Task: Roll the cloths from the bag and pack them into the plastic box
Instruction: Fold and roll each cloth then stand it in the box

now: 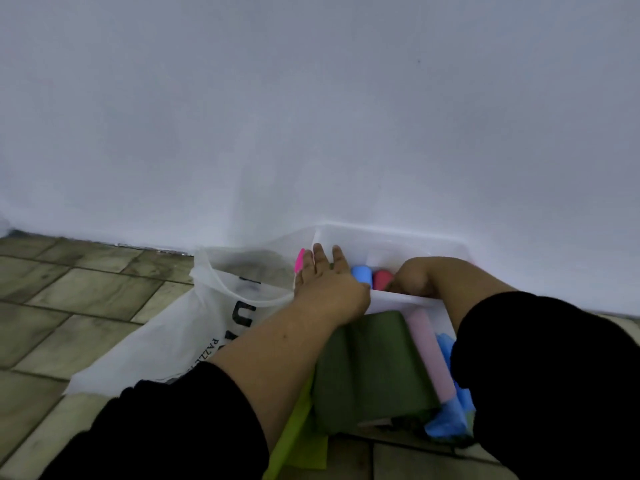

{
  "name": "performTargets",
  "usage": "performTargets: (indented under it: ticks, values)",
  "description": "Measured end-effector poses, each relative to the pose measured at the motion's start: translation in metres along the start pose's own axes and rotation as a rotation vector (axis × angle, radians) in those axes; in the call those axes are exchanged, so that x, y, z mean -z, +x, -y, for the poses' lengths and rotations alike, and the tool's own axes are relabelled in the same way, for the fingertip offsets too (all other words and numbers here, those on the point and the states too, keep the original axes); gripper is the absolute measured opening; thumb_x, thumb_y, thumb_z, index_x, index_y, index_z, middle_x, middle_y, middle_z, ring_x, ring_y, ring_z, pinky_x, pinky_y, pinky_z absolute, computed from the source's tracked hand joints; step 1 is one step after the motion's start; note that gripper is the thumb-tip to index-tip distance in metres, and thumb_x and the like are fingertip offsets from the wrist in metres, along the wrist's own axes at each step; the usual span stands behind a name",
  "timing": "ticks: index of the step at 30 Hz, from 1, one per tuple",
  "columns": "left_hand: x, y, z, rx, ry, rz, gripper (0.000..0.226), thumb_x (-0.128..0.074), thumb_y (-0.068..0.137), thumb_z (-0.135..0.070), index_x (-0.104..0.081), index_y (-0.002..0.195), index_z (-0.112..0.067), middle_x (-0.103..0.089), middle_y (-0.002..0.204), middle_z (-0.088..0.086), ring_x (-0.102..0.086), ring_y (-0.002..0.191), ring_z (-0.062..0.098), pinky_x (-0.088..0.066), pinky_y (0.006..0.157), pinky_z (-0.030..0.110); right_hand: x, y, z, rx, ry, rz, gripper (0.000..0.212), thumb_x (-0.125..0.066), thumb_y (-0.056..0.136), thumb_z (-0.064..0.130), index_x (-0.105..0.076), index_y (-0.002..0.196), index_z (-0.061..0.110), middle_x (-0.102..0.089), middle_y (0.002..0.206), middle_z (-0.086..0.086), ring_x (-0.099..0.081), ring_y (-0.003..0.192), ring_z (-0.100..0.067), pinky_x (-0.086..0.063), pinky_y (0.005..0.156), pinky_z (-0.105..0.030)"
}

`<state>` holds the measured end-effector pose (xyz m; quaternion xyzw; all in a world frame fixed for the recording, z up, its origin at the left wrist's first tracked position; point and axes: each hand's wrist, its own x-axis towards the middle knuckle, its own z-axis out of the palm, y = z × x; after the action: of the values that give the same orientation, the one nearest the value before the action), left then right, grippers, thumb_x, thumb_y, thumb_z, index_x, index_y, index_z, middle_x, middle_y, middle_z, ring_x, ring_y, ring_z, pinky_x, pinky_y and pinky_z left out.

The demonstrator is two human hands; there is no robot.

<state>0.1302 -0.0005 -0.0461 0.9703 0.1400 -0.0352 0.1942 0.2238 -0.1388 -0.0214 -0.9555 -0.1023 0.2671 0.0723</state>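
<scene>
Lying between 2 hands [329, 282] [412, 277]: rolled cloths [362, 275]

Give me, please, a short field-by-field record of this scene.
box: plastic box against the wall
inside: blue roll, red roll
hands: left hand flat over the rolls; right hand dips into the box, fingers hidden
bag: white bag left of the box
unpacked: dark green cloth, pale pink cloth in front of the box

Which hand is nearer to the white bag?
Left. The left hand lies over the left edge of the box, right beside the bag; the right hand reaches into the box, farther away.
</scene>
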Motion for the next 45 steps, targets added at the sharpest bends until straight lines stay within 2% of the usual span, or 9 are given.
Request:
performTargets:
  ticks: [5, 10, 14, 19, 24, 29, 32, 38, 45]
  values:
    - [0.001, -0.001, 0.003, -0.021, -0.019, -0.044, 0.079, -0.04, 0.094, -0.047, 0.009, 0.15, -0.022, 0.011, 0.159, 0.009, 0.011, 0.145, 0.032, 0.001, 0.115, 0.047, 0.01, -0.024, 0.009, 0.099, 0.042, -0.234, 0.035, -0.047, 0.098, 0.021, -0.056, 0.129, 0.008, -0.055, 0.135, -0.011, -0.052, 0.122, -0.029, -0.042, 0.098, -0.035]
    - [0.028, -0.034, 0.02, -0.127, -0.203, -0.305, 0.064, -0.045, 0.092, -0.049, -0.023, 0.148, -0.024, -0.023, 0.156, 0.002, -0.026, 0.141, 0.025, -0.023, 0.112, 0.044, 0.021, -0.11, 0.005, 0.344, 0.574, -0.628, 0.011, -0.06, 0.086, 0.02, -0.069, 0.092, 0.02, -0.072, 0.096, 0.002, -0.069, 0.084, -0.016, -0.044, 0.063, -0.026]
    - [0.039, -0.093, 0.054, -0.19, -0.135, -0.257, 0.035, -0.051, 0.085, -0.042, -0.054, 0.117, -0.029, -0.06, 0.115, 0.0, -0.058, 0.095, 0.018, -0.046, 0.079, 0.032, -0.033, -0.179, -0.006, 0.467, 0.631, -0.356, 0.011, -0.061, 0.083, 0.022, -0.068, 0.075, 0.018, -0.074, 0.076, 0.005, -0.066, 0.06, -0.007, -0.045, 0.061, -0.026]
    - [-0.013, -0.15, 0.084, -0.159, 0.325, 0.037, 0.041, -0.049, 0.091, -0.031, -0.04, 0.13, -0.022, -0.046, 0.124, 0.007, -0.056, 0.098, 0.023, -0.044, 0.076, 0.031, -0.126, -0.202, 0.008, 0.336, 0.496, 0.119, 0.006, -0.067, 0.083, 0.028, -0.066, 0.086, 0.023, -0.074, 0.082, 0.003, -0.068, 0.065, -0.01, -0.045, 0.053, -0.019]
    - [-0.033, -0.173, 0.077, -0.144, 0.249, 0.036, 0.051, -0.055, 0.09, -0.029, -0.032, 0.134, -0.021, -0.037, 0.128, 0.012, -0.054, 0.095, 0.023, -0.046, 0.075, 0.032, -0.175, -0.203, 0.036, 0.291, 0.49, -0.051, 0.035, -0.065, 0.083, 0.025, -0.059, 0.118, 0.024, -0.065, 0.114, -0.003, -0.064, 0.091, -0.019, -0.049, 0.076, -0.026]
    - [-0.049, -0.21, 0.057, 0.053, -0.408, 0.266, 0.058, -0.06, 0.088, -0.028, -0.035, 0.139, -0.02, -0.043, 0.138, 0.016, -0.05, 0.119, 0.032, -0.045, 0.097, 0.038, -0.196, -0.219, 0.025, 0.318, 0.331, -0.117, 0.052, -0.058, 0.091, 0.019, -0.041, 0.14, 0.015, -0.052, 0.137, -0.011, -0.051, 0.122, -0.021, -0.038, 0.091, -0.018]
    - [-0.054, -0.233, 0.055, 0.13, -0.819, 0.443, 0.05, -0.061, 0.087, -0.022, -0.044, 0.134, -0.02, -0.057, 0.125, 0.013, -0.065, 0.096, 0.026, -0.056, 0.077, 0.034, -0.207, -0.227, 0.009, 0.274, 0.156, -0.196, 0.053, -0.056, 0.091, 0.024, -0.04, 0.141, 0.014, -0.048, 0.141, -0.009, -0.048, 0.125, -0.022, -0.037, 0.1, -0.025]
    - [-0.02, -0.225, 0.055, -0.183, -0.557, -0.044, 0.007, -0.058, 0.089, -0.024, -0.055, 0.094, -0.029, -0.06, 0.098, -0.007, -0.054, 0.084, 0.006, -0.04, 0.065, 0.016, -0.218, -0.235, -0.034, 0.328, -0.069, -0.416, 0.064, -0.06, 0.075, 0.028, -0.043, 0.137, 0.033, -0.046, 0.136, 0.006, -0.046, 0.122, -0.02, -0.043, 0.097, -0.031]
    - [-0.032, -0.239, 0.056, 0.219, -0.858, 1.14, 0.083, -0.027, 0.082, -0.078, -0.061, 0.107, -0.006, -0.071, 0.099, 0.015, -0.069, 0.081, 0.027, -0.053, 0.076, 0.035, -0.22, -0.255, -0.05, 0.289, 0.164, -0.849, 0.057, -0.063, 0.061, 0.01, -0.063, 0.117, 0.024, -0.06, 0.112, 0.001, -0.052, 0.092, -0.024, -0.036, 0.07, -0.027]
